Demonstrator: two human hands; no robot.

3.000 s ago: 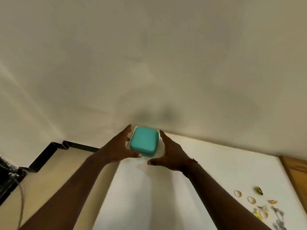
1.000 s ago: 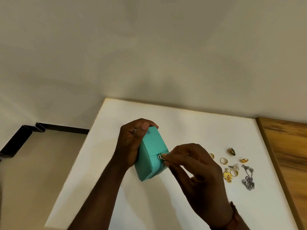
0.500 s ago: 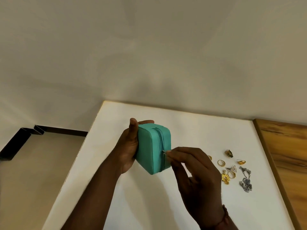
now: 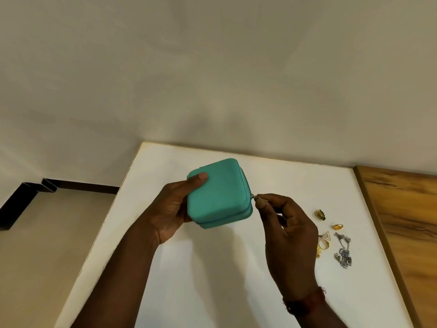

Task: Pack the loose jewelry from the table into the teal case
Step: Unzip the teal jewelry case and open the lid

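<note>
My left hand [image 4: 173, 209] grips the square teal case [image 4: 218, 194] from its left side, thumb on the lid, holding it above the white table [image 4: 201, 280]. My right hand [image 4: 287, 229] pinches the small metal zipper pull [image 4: 255, 197] at the case's right edge. The case looks zipped shut. Loose jewelry lies on the table to the right: a dark gold ornament [image 4: 321, 214], a gold ring [image 4: 338, 226], a triangular pendant [image 4: 326, 235], gold pieces [image 4: 322, 247] partly hidden behind my right hand, and a silver chain [image 4: 343, 253].
A wooden surface [image 4: 406, 221] borders the table on the right. A plain wall stands right behind the table's far edge. The table's left edge drops to a beige floor [image 4: 47, 245] with a black skirting.
The case was lifted from the far table corner and brought close. Since half a second ago it has turned so its lid faces up, and my right hand has shifted with the zipper pull to its right edge.
</note>
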